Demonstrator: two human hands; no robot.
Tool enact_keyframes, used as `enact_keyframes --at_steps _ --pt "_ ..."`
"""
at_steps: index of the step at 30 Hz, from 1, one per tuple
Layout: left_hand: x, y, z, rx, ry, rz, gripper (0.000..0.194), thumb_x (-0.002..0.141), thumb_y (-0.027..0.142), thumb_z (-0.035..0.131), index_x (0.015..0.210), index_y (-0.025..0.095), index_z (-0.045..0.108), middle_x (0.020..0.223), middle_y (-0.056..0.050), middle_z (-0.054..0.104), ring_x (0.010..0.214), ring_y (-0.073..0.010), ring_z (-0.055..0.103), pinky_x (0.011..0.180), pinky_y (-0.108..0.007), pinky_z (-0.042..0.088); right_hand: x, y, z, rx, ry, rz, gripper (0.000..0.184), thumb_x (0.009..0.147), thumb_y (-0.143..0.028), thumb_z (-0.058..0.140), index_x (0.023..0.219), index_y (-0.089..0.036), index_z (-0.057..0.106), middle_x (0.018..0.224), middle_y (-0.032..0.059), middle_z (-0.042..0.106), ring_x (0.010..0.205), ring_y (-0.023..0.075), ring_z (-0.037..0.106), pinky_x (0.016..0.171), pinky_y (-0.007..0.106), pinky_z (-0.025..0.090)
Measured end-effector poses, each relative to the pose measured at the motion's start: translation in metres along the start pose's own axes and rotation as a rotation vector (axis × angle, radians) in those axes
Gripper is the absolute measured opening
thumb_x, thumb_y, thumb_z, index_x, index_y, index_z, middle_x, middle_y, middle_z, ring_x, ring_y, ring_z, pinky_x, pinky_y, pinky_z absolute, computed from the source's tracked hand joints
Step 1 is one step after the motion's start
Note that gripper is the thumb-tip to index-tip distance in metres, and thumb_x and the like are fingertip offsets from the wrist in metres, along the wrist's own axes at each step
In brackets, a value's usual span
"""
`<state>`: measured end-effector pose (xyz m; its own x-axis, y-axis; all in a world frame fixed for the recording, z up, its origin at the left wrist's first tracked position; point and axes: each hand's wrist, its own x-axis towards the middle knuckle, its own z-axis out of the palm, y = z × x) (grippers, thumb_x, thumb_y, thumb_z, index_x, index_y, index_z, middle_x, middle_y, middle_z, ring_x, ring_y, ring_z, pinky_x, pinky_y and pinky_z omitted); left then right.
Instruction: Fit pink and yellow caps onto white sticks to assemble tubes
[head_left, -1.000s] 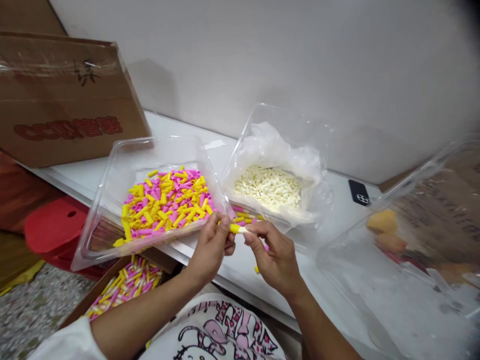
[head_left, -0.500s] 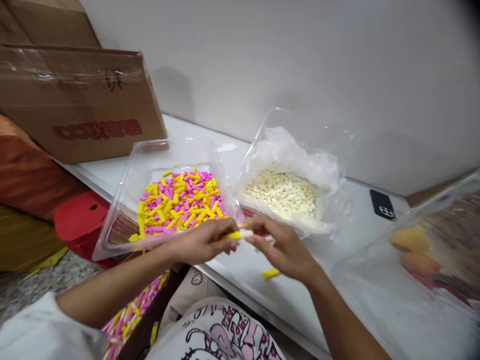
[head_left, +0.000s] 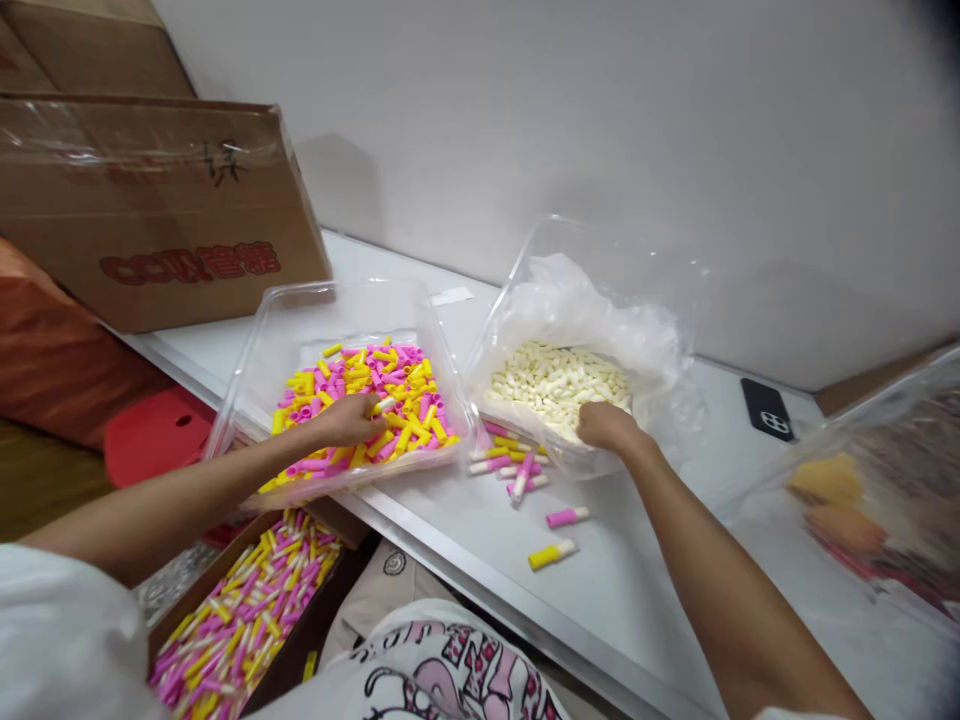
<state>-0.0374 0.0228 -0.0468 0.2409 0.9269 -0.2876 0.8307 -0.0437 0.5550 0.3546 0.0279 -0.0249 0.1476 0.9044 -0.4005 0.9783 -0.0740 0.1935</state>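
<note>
My left hand [head_left: 349, 420] is over the left clear bin [head_left: 247, 380], which holds a heap of yellow and pink plastic tubes [head_left: 360, 385]. Its fingers are closed on a yellow tube with a white stick [head_left: 384, 406] poking out of one end. My right hand [head_left: 604, 426] reaches into the right clear bin, its curled fingers down among short cream-white sticks [head_left: 555, 375]; whatever the fingertips grip is hidden. Between the bins and me, several joined tube-and-stick pieces [head_left: 517, 470] lie on the table, with a pink one [head_left: 567, 517] and a yellow one [head_left: 551, 555] apart from the pile.
A carton [head_left: 247, 600] full of joined pieces stands below the table edge by my lap. White plastic lining [head_left: 577, 300] rises in the right bin. Further out are a cardboard box [head_left: 165, 210], a red stool [head_left: 154, 430], a phone [head_left: 766, 408] and clear plastic at right.
My hands, which were together over the table with a yellow tube and white stick, have parted: the left into the tube bin, the right into the stick bin. The loose pieces show now.
</note>
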Motion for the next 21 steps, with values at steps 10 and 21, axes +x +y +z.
enact_keyframes --at_steps 10,21 --pt "-0.043 0.078 0.001 -1.228 -0.135 0.104 0.025 0.071 0.034 0.066 0.072 0.014 0.05 0.057 0.001 0.055 0.042 -0.0042 0.036 0.041 -0.018 0.025 -0.063 -0.019 -0.028 0.416 0.405 -0.218 0.033 0.095 -0.03 0.025 0.096 -0.016 0.055 0.089 0.008 0.063 0.082 0.0159 0.058 0.072 0.025 0.042" --pt "-0.068 0.126 0.044 -1.507 -0.216 0.16 0.033 0.07 0.036 0.073 0.074 0.014 0.049 0.053 0.007 0.043 0.042 -0.0008 0.027 0.041 -0.015 0.018 -0.14 -0.082 -0.007 1.19 0.416 -0.64 0.017 0.087 -0.036 0.052 0.092 -0.02 0.049 0.07 -0.0026 0.055 0.059 0.01 0.053 0.053 0.022 0.044"
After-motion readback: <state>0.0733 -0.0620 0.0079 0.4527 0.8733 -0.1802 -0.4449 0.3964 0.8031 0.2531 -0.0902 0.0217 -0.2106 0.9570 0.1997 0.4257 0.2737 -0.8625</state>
